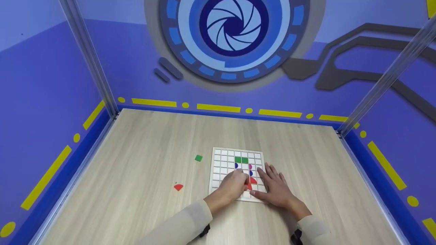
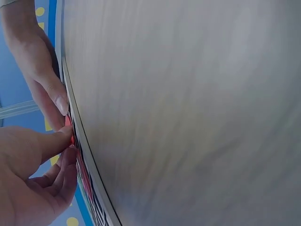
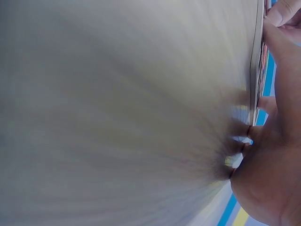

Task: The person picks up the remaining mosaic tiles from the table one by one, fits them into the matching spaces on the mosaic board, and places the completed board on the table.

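A white square-grid board (image 1: 223,164) lies on the table. My left hand (image 1: 233,185) is over its lower middle, thumb and fingertips pinching a small red piece (image 2: 71,136) at the board's surface. The fingers partly hide that piece. Just above it, a red quarter-circle piece (image 1: 253,180) lies on the grid. My right hand (image 1: 275,187) rests with spread fingers along the board's right edge, its thumb on the lower right squares. Further up the grid are two green squares (image 1: 238,159), a pink half-round piece (image 1: 250,166) and blue half-round pieces (image 1: 236,165).
Left of the board, a loose green square (image 1: 198,158) and a red fan-shaped piece (image 1: 178,187) lie on the wooden table (image 1: 153,146). Blue printed walls (image 1: 129,68) with metal corner posts (image 1: 89,54) enclose the back and sides.
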The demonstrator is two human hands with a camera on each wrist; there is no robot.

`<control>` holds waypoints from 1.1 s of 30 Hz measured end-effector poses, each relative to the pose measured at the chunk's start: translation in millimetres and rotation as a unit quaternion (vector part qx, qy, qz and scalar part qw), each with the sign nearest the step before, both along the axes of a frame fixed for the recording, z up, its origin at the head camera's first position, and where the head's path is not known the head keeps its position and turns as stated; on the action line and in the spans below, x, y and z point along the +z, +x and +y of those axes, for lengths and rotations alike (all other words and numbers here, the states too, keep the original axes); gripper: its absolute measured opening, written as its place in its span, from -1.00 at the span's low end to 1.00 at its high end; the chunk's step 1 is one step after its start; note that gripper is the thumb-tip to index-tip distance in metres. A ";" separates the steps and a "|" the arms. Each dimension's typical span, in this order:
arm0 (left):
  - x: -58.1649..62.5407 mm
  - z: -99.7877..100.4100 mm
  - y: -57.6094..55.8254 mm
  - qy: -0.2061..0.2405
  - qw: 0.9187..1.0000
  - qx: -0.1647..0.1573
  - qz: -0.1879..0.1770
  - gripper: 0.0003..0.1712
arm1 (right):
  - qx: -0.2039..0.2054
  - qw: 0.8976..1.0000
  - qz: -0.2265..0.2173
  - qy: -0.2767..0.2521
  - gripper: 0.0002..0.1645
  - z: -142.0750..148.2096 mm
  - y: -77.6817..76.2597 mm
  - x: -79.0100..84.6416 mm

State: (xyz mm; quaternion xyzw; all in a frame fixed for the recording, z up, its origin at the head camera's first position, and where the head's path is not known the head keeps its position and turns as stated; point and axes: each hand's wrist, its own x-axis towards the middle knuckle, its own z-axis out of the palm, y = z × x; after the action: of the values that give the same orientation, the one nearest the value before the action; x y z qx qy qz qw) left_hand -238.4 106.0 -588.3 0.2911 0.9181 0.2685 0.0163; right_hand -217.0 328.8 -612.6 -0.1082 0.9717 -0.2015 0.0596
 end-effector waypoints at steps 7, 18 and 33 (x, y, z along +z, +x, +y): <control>3.4 0.9 -0.5 -0.035 0.998 -0.036 0.035 -0.78 | 0.007 1.000 0.004 -0.003 0.25 0.9 -0.5 -0.6; -3.3 -2.4 -14.7 -0.019 0.985 -0.145 0.096 -0.95 | 0.015 1.000 0.014 -0.004 0.26 0.8 0.1 1.3; 1.8 -6.7 -18.5 -0.048 0.979 -0.171 0.105 -0.93 | 0.015 1.000 0.020 -0.006 0.24 1.4 0.4 2.6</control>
State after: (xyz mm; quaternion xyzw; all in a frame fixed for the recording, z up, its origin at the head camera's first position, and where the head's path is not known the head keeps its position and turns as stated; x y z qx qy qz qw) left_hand -256.9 99.3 -586.6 0.4690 0.8632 0.1854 -0.0211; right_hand -216.6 330.3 -610.0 -0.1272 0.9697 -0.2044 0.0423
